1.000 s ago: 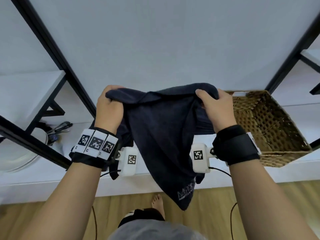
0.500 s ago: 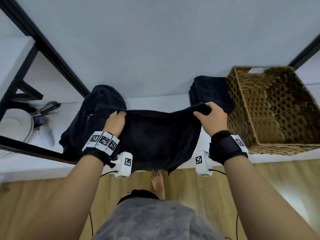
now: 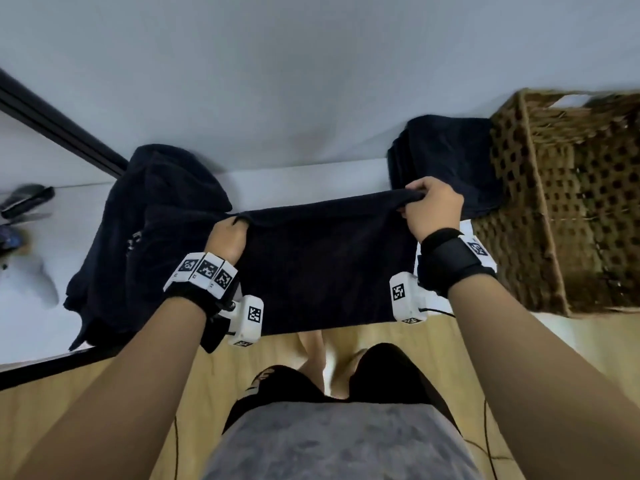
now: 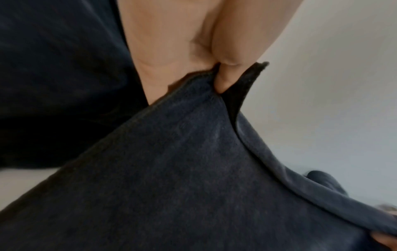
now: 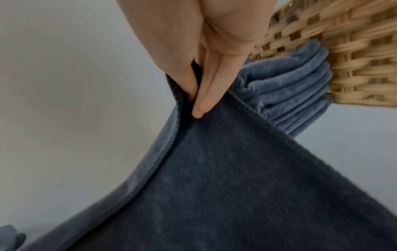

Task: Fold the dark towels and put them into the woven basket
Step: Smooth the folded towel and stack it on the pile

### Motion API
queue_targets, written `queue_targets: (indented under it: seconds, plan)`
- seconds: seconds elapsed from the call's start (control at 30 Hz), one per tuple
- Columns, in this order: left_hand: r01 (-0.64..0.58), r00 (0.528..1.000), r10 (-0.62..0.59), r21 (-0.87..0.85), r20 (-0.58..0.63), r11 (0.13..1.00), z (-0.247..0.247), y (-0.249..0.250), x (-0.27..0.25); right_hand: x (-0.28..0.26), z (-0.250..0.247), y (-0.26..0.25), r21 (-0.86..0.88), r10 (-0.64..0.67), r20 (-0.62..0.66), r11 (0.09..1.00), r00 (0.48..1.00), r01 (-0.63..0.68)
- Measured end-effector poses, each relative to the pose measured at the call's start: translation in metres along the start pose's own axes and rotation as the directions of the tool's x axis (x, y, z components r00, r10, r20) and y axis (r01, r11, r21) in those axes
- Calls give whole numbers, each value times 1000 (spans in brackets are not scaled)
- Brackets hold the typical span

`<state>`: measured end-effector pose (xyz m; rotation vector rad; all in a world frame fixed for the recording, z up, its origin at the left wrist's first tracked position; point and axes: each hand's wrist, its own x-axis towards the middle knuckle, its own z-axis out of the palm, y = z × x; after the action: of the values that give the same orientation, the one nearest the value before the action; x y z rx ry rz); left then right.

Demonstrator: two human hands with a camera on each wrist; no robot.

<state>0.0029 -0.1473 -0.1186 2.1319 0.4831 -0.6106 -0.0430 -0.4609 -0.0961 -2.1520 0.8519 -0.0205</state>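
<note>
A dark towel (image 3: pixel 322 261) hangs doubled over in front of me, stretched between both hands above the white shelf's front edge. My left hand (image 3: pixel 227 237) pinches its top left corner (image 4: pixel 236 81). My right hand (image 3: pixel 433 206) pinches the top right corner (image 5: pixel 193 95). A pile of unfolded dark towels (image 3: pixel 152 230) lies on the shelf to the left. A stack of folded dark towels (image 3: pixel 446 161) (image 5: pixel 287 95) sits just left of the woven basket (image 3: pixel 568 202) (image 5: pixel 343 51). The basket's inside looks free of towels.
The white shelf (image 3: pixel 304 174) backs onto a pale wall (image 3: pixel 311 64). A black frame bar (image 3: pixel 59 123) slants at the left, with small dark items (image 3: pixel 24 202) beyond it. Below are the wooden floor (image 3: pixel 346 337) and my legs.
The towel went from held up, bunched and hanging long, to pulled straight and taut, doubled, and lowered toward the shelf. My view tilted down, showing the left pile and the folded stack.
</note>
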Motion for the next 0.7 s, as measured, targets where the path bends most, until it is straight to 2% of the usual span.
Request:
queue_targets:
  seconds: [0.1, 0.23, 0.37, 0.47, 0.53, 0.63, 0.7]
  plan:
    - [37, 999, -36, 45, -12, 998, 22, 4, 24, 17, 23, 3, -5, -1, -13, 1000, 1000, 1]
    - [75, 989, -64, 76, -137, 994, 41, -1, 55, 38, 57, 13, 13, 2, -20, 1000, 1000, -2]
    - [117, 971, -88, 120, -223, 986, 54, -6, 76, 53, 82, 23, -50, 2, -26, 999, 1000, -4]
    - [116, 975, -62, 252, -211, 961, 59, -9, 87, 58, 91, 27, -136, -24, 82, 990, 996, 35]
    - [113, 981, -49, 345, -189, 932, 59, -10, 92, 55, 92, 34, -176, -88, 187, 977, 978, 122]
    - [100, 982, -26, 404, -186, 909, 57, -11, 98, 46, 87, 43, -187, -168, 294, 955, 941, 229]
    - [96, 980, -14, 406, -200, 909, 57, -12, 101, 35, 82, 49, -256, -200, 309, 924, 930, 284]
